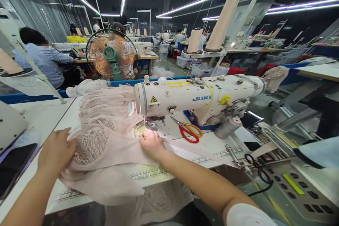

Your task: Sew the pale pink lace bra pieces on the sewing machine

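Observation:
A pale pink bra with a lace cup [94,143] lies across the bed of the white sewing machine [180,95]. My left hand [57,152] is closed on the bra's left edge, beside the lace cup. Right by the needle area, my right hand [152,144] has its fingers pressed together on the bra's band. A narrow pink elastic strip [190,148] runs from the right up to this hand. More pink fabric [106,100] is bunched up behind the cup, left of the machine head. My right fingertips are partly hidden.
Red-and-orange-handled scissors [189,131] lie open under the machine arm, near a grey thread cone [227,127]. A dark phone [16,169] rests at the left. Behind stand a fan [111,54] and thread cones [195,40]; a person in a striped shirt [49,61] sits at another machine.

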`<state>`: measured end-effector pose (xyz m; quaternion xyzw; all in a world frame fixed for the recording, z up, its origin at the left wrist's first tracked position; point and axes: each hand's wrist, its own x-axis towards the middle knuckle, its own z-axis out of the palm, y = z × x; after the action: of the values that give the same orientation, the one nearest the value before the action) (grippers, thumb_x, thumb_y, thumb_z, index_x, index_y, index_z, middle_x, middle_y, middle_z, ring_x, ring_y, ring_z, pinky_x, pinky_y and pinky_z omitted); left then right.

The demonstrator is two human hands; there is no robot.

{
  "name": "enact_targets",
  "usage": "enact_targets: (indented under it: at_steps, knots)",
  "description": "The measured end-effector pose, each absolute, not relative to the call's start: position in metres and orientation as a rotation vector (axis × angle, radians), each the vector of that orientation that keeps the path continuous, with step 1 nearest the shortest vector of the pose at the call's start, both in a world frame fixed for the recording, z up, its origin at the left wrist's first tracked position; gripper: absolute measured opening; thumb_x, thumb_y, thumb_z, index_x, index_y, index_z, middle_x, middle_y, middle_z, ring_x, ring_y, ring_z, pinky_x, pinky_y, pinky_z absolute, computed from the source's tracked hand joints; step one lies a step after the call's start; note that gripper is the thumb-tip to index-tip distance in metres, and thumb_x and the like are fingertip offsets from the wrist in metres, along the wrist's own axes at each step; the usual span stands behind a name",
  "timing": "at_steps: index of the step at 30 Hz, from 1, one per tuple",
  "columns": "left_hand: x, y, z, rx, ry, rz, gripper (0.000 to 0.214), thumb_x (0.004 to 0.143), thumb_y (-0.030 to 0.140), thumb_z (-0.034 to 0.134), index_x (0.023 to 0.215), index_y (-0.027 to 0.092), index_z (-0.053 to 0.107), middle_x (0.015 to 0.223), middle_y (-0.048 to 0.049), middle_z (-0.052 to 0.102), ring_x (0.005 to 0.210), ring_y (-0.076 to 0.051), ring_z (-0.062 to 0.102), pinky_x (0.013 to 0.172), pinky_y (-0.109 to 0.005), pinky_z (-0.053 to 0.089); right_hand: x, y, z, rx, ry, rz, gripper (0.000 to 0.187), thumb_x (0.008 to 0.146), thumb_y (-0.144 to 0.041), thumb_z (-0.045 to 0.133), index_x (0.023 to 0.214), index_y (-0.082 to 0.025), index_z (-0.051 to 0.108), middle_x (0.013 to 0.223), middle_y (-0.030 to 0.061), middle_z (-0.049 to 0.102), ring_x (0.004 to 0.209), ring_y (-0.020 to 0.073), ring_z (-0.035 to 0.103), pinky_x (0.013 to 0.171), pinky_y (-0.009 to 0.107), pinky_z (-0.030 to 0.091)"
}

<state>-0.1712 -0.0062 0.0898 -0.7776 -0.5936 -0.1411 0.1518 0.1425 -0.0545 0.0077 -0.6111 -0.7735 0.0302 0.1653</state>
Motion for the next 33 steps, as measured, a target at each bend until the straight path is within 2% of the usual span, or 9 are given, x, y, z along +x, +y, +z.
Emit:
enact_targets:
  at_steps: [2,4,5,9,13,17,23,29,33]
  knots:
    - [-0.136,-0.018,0.087,-2.26,-1.652,-0.56,0.031,0.094,0.032,0.034,0.113,0.013,0.051,0.109,-0.0139,0.059,0.103,-0.029,0.059,0.087,-0.042,0.051,0.137,-0.053,0.005,-1.776,-2.176,0.057,0.02,0.083,-0.005,0.051,0.081,-0.017,0.067,0.089,0.0115,0.063,0.089,0.0248,0.057,0.073,0.035,0.047]
    - [-0.091,-0.032,0.073,-2.596,-1.475,-0.785,0.027,0.094,0.025,0.033,0.108,0.014,0.054,0.107,-0.0124,0.062,0.097,-0.022,0.062,0.084,-0.034,0.054,0.133,-0.054,0.002,-1.784,-2.168,0.039,0.019,0.082,-0.004,0.052,0.087,-0.016,0.067,0.09,0.0125,0.064,0.09,0.026,0.059,0.074,0.036,0.049]
    - [-0.069,-0.036,0.063,-2.778,-1.35,-0.786,0.027,0.093,0.024,0.034,0.107,0.015,0.056,0.107,-0.0118,0.064,0.098,-0.021,0.063,0.084,-0.033,0.054,0.132,-0.055,0.001,-1.779,-2.167,0.034,0.02,0.083,-0.005,0.053,0.092,-0.015,0.067,0.094,0.0133,0.064,0.092,0.0265,0.059,0.076,0.037,0.049]
    - [-0.01,-0.031,0.025,-3.164,-0.968,-0.598,0.037,0.094,0.023,0.033,0.126,0.013,0.051,0.128,-0.0144,0.059,0.118,-0.022,0.055,0.1,-0.04,0.048,0.138,-0.064,-0.003,-1.73,-2.178,0.035,0.028,0.088,-0.01,0.049,0.112,-0.011,0.063,0.111,0.0162,0.065,0.106,0.0261,0.059,0.092,0.039,0.048]
    - [-0.005,-0.015,0.009,-3.17,-0.901,-0.388,0.045,0.095,0.031,0.038,0.133,0.009,0.047,0.136,-0.0179,0.052,0.125,-0.026,0.049,0.104,-0.044,0.044,0.155,-0.083,-0.007,-1.604,-2.244,0.055,0.035,0.09,-0.013,0.049,0.123,-0.009,0.058,0.131,0.0155,0.058,0.124,0.0254,0.05,0.105,0.039,0.042]
    - [-0.003,-0.015,0.013,-3.04,-0.848,-0.307,0.044,0.095,0.034,0.041,0.128,0.008,0.053,0.131,-0.0177,0.056,0.121,-0.03,0.05,0.102,-0.046,0.043,0.173,-0.112,-0.011,-1.491,-2.26,0.05,0.036,0.091,-0.015,0.046,0.124,-0.008,0.058,0.133,0.0155,0.056,0.126,0.0267,0.049,0.105,0.041,0.042]
    - [0.017,-0.024,0.022,-2.82,-1.042,-0.143,0.041,0.092,0.035,0.048,0.128,0.015,0.054,0.116,-0.013,0.061,0.106,-0.03,0.055,0.086,-0.043,0.047,0.186,-0.147,-0.015,-1.543,-2.19,0.048,0.036,0.089,-0.017,0.047,0.122,-0.011,0.059,0.13,0.0137,0.059,0.121,0.0289,0.053,0.099,0.045,0.047]
    - [0.027,-0.019,0.023,-2.747,-1.204,-0.033,0.045,0.092,0.039,0.047,0.131,0.017,0.054,0.121,-0.0158,0.058,0.107,-0.032,0.054,0.082,-0.043,0.045,0.183,-0.154,-0.019,-1.588,-2.179,0.073,0.038,0.091,-0.021,0.047,0.126,-0.011,0.057,0.136,0.0132,0.054,0.125,0.0273,0.049,0.104,0.044,0.044]
    - [0.034,-0.01,0.025,-2.735,-1.269,0.011,0.047,0.093,0.04,0.044,0.133,0.017,0.052,0.125,-0.0166,0.056,0.109,-0.033,0.053,0.085,-0.046,0.043,0.179,-0.144,-0.021,-1.62,-2.165,0.095,0.041,0.09,-0.025,0.05,0.128,-0.009,0.055,0.139,0.0153,0.052,0.128,0.0273,0.047,0.106,0.043,0.042]
